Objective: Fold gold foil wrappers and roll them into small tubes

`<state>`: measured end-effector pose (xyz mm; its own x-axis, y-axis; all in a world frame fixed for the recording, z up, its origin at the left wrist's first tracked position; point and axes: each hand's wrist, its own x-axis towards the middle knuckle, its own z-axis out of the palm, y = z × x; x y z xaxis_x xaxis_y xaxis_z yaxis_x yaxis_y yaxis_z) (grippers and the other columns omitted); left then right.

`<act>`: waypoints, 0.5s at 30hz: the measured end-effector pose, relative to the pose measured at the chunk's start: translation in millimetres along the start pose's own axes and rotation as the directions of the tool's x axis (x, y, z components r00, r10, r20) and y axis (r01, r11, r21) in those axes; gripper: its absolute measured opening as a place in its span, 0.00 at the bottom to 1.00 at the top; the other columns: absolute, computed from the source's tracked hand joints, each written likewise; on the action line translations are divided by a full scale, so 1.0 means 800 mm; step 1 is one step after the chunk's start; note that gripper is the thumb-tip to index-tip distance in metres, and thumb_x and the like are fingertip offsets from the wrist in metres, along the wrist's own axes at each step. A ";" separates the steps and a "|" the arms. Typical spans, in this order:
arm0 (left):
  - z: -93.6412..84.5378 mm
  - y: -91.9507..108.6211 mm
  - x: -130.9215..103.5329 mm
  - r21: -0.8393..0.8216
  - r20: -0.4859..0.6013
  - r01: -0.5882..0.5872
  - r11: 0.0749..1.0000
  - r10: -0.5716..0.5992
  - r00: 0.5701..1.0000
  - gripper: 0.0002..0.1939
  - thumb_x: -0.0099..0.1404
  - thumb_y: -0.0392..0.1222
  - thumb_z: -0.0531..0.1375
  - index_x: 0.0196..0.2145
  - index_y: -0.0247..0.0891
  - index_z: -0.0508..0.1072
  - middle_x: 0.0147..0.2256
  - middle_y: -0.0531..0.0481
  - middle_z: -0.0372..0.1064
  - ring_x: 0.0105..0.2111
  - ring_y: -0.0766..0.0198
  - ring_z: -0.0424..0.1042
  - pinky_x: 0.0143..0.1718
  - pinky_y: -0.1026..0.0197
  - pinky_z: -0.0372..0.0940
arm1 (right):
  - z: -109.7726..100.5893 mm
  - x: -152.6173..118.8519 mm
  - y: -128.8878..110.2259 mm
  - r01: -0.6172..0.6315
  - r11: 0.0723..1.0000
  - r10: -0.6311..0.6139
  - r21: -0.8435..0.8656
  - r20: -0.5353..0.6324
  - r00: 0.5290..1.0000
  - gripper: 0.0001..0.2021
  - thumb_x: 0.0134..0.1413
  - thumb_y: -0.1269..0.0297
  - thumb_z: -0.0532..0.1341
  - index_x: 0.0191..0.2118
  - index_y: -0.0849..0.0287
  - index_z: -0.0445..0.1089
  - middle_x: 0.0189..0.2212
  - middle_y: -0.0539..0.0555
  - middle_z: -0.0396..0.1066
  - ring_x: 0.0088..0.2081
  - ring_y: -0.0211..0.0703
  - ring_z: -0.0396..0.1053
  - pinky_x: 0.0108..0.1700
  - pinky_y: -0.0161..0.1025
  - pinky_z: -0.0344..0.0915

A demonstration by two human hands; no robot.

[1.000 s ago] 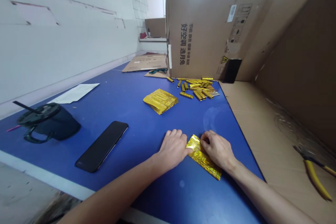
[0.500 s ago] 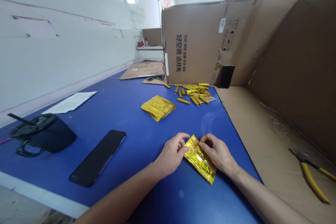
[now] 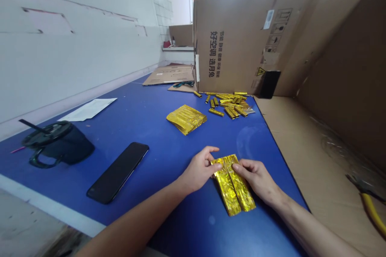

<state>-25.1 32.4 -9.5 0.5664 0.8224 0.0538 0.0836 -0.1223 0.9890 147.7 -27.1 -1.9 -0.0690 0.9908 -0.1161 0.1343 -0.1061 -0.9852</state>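
A blue desk (image 3: 150, 124) spans the lower frame, white wall (image 3: 90, 44) upper left, cardboard (image 3: 241, 36) upper right; left hand (image 3: 199, 172) and right hand (image 3: 257, 178) pinch gold foil (image 3: 227, 192).

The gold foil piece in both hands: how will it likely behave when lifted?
The gold foil piece is probably light and floppy, since it looks thin and creased. It might also be a little slippery, because it is shiny.

passable gap between flat phone (image 3: 118, 172) and left hand (image 3: 197, 170) — gold stack (image 3: 186, 119) ahead, carton (image 3: 241, 44) walling far side
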 end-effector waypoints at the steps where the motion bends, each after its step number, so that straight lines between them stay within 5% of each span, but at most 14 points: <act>1: 0.001 -0.002 0.001 -0.072 0.024 0.044 0.996 -0.042 0.999 0.16 0.53 0.40 0.58 0.40 0.34 0.61 0.23 0.57 0.60 0.20 0.72 0.63 0.22 0.68 0.59 | 0.001 0.000 0.001 0.006 0.999 -0.005 0.031 -0.032 0.999 0.17 0.46 0.52 0.57 0.19 0.61 0.61 0.15 0.44 0.57 0.17 0.30 0.51 0.20 0.31 0.48; 5: 0.002 -0.001 0.003 -0.187 0.116 0.151 0.971 -0.131 0.985 0.15 0.51 0.48 0.59 0.27 0.32 0.61 0.18 0.54 0.63 0.17 0.71 0.63 0.20 0.67 0.60 | 0.007 -0.002 0.005 0.008 0.991 0.001 0.135 -0.066 0.998 0.16 0.44 0.52 0.59 0.22 0.62 0.65 0.17 0.47 0.64 0.19 0.33 0.58 0.23 0.32 0.54; 15: -0.001 0.001 0.002 -0.252 0.164 0.218 0.943 -0.181 0.970 0.23 0.52 0.58 0.55 0.25 0.31 0.65 0.18 0.51 0.64 0.17 0.72 0.64 0.18 0.69 0.59 | 0.008 0.000 0.003 0.001 0.978 0.027 0.207 -0.130 0.991 0.14 0.43 0.54 0.61 0.21 0.61 0.64 0.16 0.46 0.61 0.20 0.34 0.59 0.25 0.33 0.55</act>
<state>-24.9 34.5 -8.1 0.6690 0.7281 -0.1490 -0.0041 0.2041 0.9789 141.6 -28.0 -5.0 0.0634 0.9901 -0.1252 -0.0728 -0.1206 -0.9900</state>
